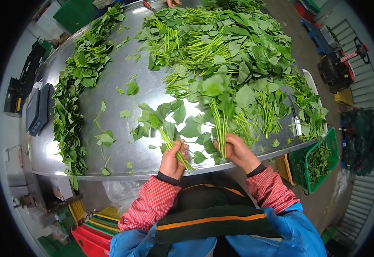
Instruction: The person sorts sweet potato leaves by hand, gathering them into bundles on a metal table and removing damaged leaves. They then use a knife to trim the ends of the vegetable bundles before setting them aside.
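Observation:
My left hand is closed round the stems of a small bunch of leafy greens, its leaves pointing away from me. To its right, my right hand grips the lower stems of another bunch of leafy greens, which stands more upright. Both hands are near the front edge of the metal table. Beyond them lies a big heap of the same long-stemmed greens. Loose sprigs and single leaves lie to the left of my left hand.
A long row of bunched greens runs along the table's left side, beside a dark scale-like device. A knife-like tool lies at right. A green crate holds greens below. Another person's hand shows at the far edge.

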The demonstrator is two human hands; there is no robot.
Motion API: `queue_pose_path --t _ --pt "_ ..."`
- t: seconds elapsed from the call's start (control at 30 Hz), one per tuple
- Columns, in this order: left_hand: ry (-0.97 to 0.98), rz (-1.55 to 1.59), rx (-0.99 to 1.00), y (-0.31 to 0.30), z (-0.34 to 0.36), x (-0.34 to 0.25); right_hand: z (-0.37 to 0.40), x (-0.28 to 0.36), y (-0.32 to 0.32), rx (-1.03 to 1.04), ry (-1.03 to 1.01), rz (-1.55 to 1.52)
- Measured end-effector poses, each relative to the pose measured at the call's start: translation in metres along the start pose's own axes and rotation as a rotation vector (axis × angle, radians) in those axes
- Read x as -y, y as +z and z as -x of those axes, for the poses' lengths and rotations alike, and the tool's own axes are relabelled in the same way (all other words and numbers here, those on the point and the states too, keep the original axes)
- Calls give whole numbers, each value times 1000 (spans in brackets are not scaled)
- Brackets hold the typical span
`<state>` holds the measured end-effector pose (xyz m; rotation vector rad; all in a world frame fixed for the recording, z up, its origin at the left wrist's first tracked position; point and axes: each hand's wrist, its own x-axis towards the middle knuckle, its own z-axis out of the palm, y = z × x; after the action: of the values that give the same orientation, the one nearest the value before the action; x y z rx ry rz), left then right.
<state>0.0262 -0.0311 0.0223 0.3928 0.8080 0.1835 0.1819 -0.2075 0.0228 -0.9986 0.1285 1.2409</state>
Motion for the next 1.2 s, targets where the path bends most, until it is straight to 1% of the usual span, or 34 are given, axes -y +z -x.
queue_pose_path --t 0.03,0.13,0.17,0.2,0.23,0.27,0.33,0.37,0.47,0.5,0.6,0.7,0.73,0.8,0.83,0.87,0.93,1.0,1.03,1.13,1.2 --pt "-11 -1 15 2 -1 1 -1 -8 -5 -23 -13 -53" --pt "-44 -2 27 6 -4 7 -4 -21 -11 -43 48 -317" --pt "-54 -4 20 9 -5 8 -3 -23 -10 -54 33 -314" --pt "-63 -5 13 10 -5 9 -2 -22 -4 -96 -7 -222" --pt "-66 -14 58 8 -6 8 -1 -21 3 -137 -46 -130" --pt "-61 -55 46 10 -5 9 -1 -21 6 -179 -84 -39" --pt "-50 -136 24 18 -3 14 -1 -21 6 -176 -119 312" --pt "-58 -110 58 17 -3 18 -1 -20 6 -171 -136 488" --pt "-61 -86 101 23 0 28 0 -31 23 -179 -229 709" --pt "-50 -83 146 19 -1 32 6 -29 40 -186 -317 761" --pt "-23 -92 156 12 -3 33 9 -28 52 -240 -549 1257" --pt "-9 -111 78 12 -2 31 13 -29 56 -166 -859 1553" --pt "24 -96 70 14 -2 31 16 -31 56 -140 -965 1652" --pt "89 -63 53 20 -1 32 28 -27 59 119 -1106 1657" --pt "71 82 43 16 -5 32 36 -25 63 249 -1173 1651" --pt "127 47 21 11 -12 31 46 -28 69 333 -1224 1640" --pt "213 -9 64 20 -7 19 53 -34 76 308 -1150 1390" --pt "231 -143 9 33 0 14 42 -33 69 -152 -953 1342" --pt "240 -213 -20 37 3 13 35 -27 69 -263 -599 959" --pt "361 -413 35 36 1 28 21 -19 62 -251 -498 881" --pt "338 -393 57 38 4 35 16 -19 57 -276 -450 946"
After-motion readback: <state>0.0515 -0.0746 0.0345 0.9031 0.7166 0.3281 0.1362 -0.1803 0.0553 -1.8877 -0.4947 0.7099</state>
